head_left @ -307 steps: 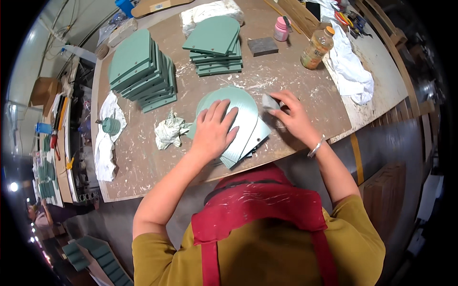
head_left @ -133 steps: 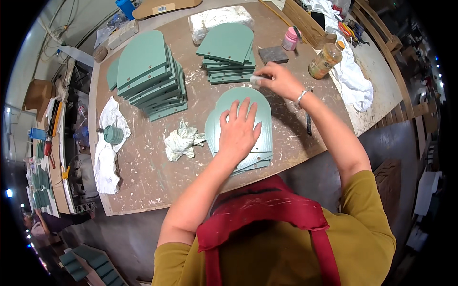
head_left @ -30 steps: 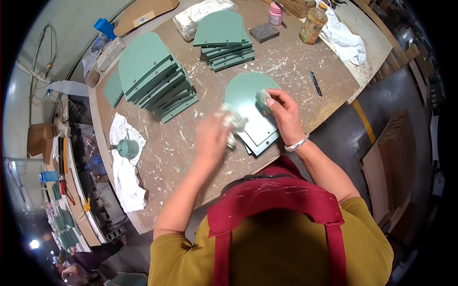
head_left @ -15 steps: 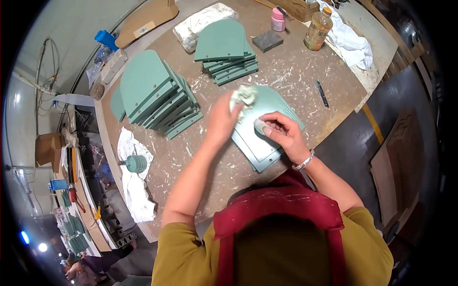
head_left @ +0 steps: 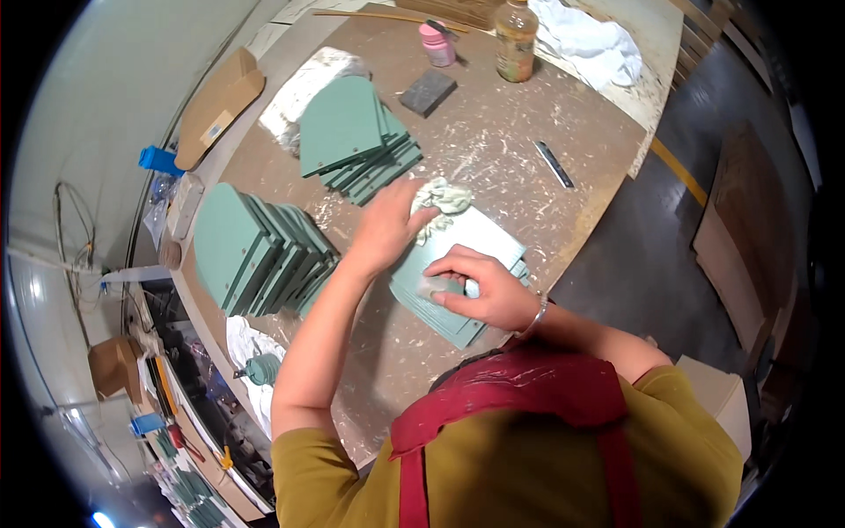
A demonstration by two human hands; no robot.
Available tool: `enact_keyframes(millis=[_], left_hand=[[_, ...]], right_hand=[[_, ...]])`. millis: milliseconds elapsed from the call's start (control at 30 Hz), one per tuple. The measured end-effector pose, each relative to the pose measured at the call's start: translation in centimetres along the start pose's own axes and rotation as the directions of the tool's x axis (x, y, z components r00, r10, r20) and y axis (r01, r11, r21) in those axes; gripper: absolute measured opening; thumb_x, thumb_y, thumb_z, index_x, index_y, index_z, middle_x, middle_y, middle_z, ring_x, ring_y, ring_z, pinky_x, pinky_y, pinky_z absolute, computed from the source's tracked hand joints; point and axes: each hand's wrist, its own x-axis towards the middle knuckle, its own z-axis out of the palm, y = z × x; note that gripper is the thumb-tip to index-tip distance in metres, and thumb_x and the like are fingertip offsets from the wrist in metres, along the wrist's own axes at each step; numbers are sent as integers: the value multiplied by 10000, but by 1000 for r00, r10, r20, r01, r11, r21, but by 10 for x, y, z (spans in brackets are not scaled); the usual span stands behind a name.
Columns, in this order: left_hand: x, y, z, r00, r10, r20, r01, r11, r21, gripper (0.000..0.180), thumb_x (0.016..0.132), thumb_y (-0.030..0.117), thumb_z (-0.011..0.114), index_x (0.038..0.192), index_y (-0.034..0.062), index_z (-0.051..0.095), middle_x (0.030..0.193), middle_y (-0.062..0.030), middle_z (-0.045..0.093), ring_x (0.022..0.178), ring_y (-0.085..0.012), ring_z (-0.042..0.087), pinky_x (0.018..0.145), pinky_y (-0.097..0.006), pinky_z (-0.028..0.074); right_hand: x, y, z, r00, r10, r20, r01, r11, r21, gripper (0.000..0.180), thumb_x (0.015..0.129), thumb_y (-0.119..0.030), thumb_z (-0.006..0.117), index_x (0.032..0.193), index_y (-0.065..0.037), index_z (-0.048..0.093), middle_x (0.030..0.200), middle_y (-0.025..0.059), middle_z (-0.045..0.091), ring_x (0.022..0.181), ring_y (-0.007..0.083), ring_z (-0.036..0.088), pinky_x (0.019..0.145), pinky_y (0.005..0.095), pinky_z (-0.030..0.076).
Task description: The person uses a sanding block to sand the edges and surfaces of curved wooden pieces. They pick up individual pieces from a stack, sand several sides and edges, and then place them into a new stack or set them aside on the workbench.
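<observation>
In front of me lies a small stack of pale green flat panels (head_left: 493, 236), the top one glossy with reflected light. My left hand (head_left: 387, 222) is closed on a crumpled whitish-green cloth (head_left: 445, 197) at the far left edge of the top panel. Lower on that panel, my right hand (head_left: 484, 286) pinches a small pale piece (head_left: 437, 287) against the surface. Its exact kind is unclear, as fingers cover part of it. To the left stand two taller piles of round-ended green panels, a near pile (head_left: 231, 242) and a far pile (head_left: 341, 123).
A dark block (head_left: 428, 93), a pink jar (head_left: 437, 46) and a bottle (head_left: 517, 42) stand at the far side. A utility knife (head_left: 554, 165) lies right of the panels. At left, a green round container (head_left: 261, 370) sits on a white cloth (head_left: 242, 334).
The view has turned, so the bench and piles appear shifted. My right hand with the pale piece has moved left across the top panel. My left hand keeps the cloth.
</observation>
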Motion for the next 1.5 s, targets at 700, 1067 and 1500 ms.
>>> enact_keyframes(millis=[700,1067,1500], left_hand=[[24,6,-3,974,-209,-84,216,973,81,351,935,267,631,1198,35,609,1113,-201,621,1047,-414,604,877,-468,485],[-190,28,-6,762,-623,-175,633,774,5,633,910,335,664,1400,-21,479,1423,-265,471,1296,-437,477,1101,-448,381],[-123,68,51,617,-766,-178,518,566,-641,782,890,216,711,1517,-12,303,1458,-218,468,1350,-315,459,1125,-398,360]], right_hand=[[-3,5,12,983,-173,-58,160,971,-178,303,849,-149,723,1128,-62,641,1040,120,592,938,318,621,818,373,515],[4,-12,-49,978,-25,-207,47,994,102,320,935,-155,656,1215,-3,622,1091,46,652,1007,138,604,897,285,492],[9,-23,-65,987,150,50,-156,870,468,295,945,-92,657,1220,4,610,1070,25,616,990,102,574,910,252,468]])
